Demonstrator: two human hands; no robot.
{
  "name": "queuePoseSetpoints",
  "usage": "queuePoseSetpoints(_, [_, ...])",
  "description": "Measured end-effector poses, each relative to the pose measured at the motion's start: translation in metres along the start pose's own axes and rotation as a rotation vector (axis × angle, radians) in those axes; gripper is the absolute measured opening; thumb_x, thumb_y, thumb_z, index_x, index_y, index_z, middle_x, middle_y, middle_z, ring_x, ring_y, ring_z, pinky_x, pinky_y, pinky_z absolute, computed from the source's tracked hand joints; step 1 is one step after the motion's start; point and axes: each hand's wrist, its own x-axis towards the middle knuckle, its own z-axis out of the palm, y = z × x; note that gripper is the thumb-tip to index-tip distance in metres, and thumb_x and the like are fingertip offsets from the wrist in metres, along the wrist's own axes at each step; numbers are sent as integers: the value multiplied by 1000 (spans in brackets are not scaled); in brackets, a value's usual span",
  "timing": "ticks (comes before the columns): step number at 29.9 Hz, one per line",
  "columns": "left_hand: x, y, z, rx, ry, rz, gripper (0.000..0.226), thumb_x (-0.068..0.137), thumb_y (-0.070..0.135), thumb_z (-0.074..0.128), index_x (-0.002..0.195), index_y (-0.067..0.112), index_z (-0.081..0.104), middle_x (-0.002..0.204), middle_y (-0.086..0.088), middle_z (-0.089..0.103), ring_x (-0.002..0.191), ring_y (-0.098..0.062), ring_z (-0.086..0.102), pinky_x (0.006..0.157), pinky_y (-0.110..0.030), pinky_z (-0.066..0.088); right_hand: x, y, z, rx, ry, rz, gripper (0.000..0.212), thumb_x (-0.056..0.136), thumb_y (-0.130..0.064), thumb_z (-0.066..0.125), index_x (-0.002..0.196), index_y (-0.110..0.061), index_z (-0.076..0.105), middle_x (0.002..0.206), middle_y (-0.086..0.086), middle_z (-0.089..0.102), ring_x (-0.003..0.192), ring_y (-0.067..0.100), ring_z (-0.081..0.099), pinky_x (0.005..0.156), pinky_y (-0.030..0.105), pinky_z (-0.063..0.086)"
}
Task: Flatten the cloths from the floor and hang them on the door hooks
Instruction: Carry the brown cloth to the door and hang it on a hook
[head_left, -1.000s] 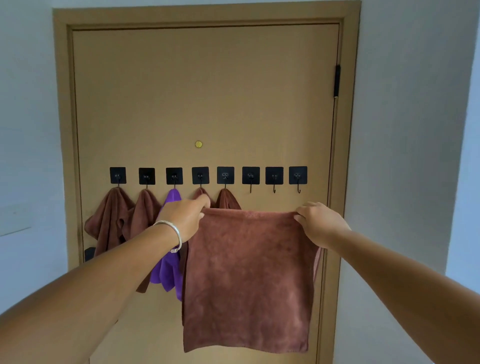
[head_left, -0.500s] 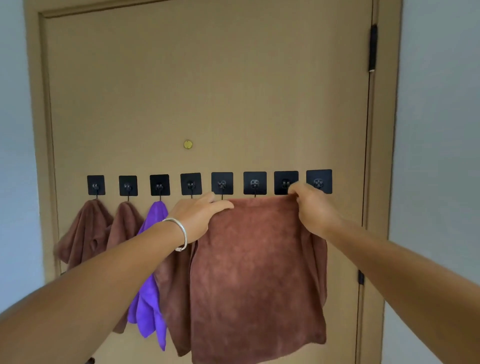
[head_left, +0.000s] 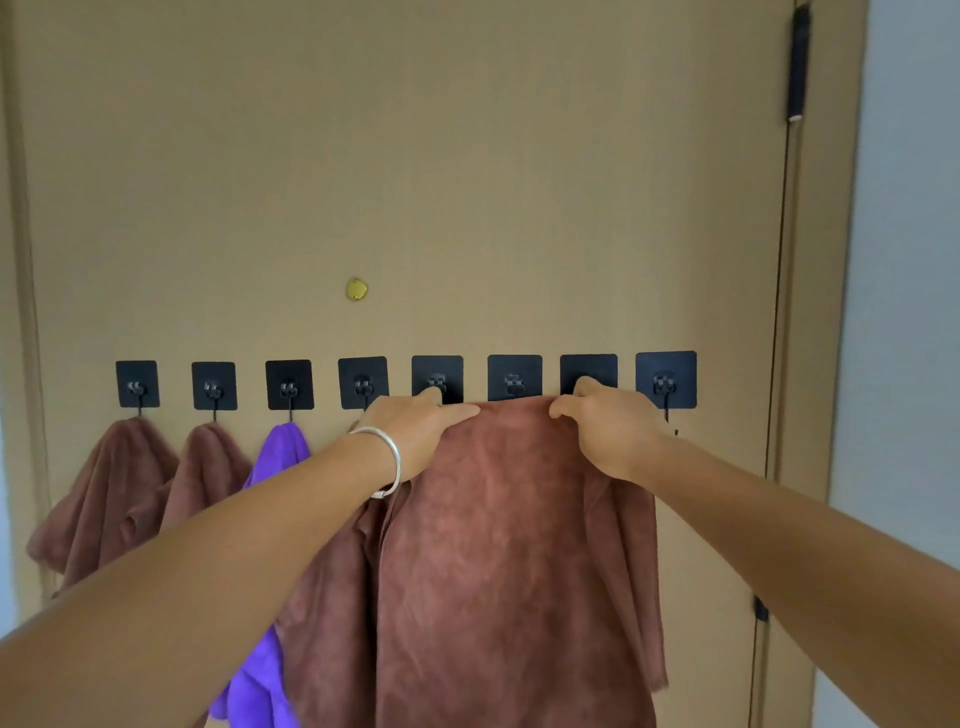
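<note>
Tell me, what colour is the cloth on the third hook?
Purple, seen in the head view.

free: rightmost hook (head_left: 665, 385) bare | blocked: brown cloth (head_left: 514, 545) covers middle hooks' lower ends

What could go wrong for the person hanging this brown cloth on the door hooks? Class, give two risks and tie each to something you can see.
1. Both hands, left hand and right hand, hold the brown cloth by its top edge just below the sixth hook. The hook tip is hidden, so the cloth may miss it and drop when released.
2. The cloth overlaps the hung brown cloth on its left; tugging could pull that one off.
</note>
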Motion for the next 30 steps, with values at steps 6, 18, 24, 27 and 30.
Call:
queuePoseSetpoints(6, [0,15,2,90,22,69,48,87,6,35,123,36,49,92,-1,40,52,-19,36,53,-30,26,8,-27,6,-176,-31,48,33,91,-5,39,115,-17,58,105,4,54,84,27,60,60,33,39])
queuePoseSetpoints(18, [-16,65,31,52,-126,153,28,92,28,40,109,19,60,112,-5,53,95,-30,58,67,-37,32,-22,-51,52,-91,-42,4,29,93,-19,47,120,-20,57,110,6,58,95,31,59,68,35,40])
queuePoseSetpoints(24, [-27,80,54,256,-179,267,45,95,43,37,125,15,56,120,-10,53,104,-31,47,84,-44,34,-28,-50,57,-140,-41,-35,23,87,-16,57,108,-17,64,105,6,62,93,31,60,71,36,44])
queuePoseSetpoints(27, [-25,69,44,224,-217,267,35,93,33,43,118,13,58,117,-10,54,102,-31,50,80,-41,39,-31,-46,62,-84,-131,-40,23,91,-17,46,110,-21,60,102,2,62,90,28,62,64,34,39])
queuePoseSetpoints(30, [-20,59,20,220,-108,247,23,92,21,42,102,16,62,106,-7,58,90,-31,58,66,-38,34,-33,-37,58,-29,-35,-42,23,91,-20,43,103,-27,62,93,-3,64,82,25,61,60,31,38])
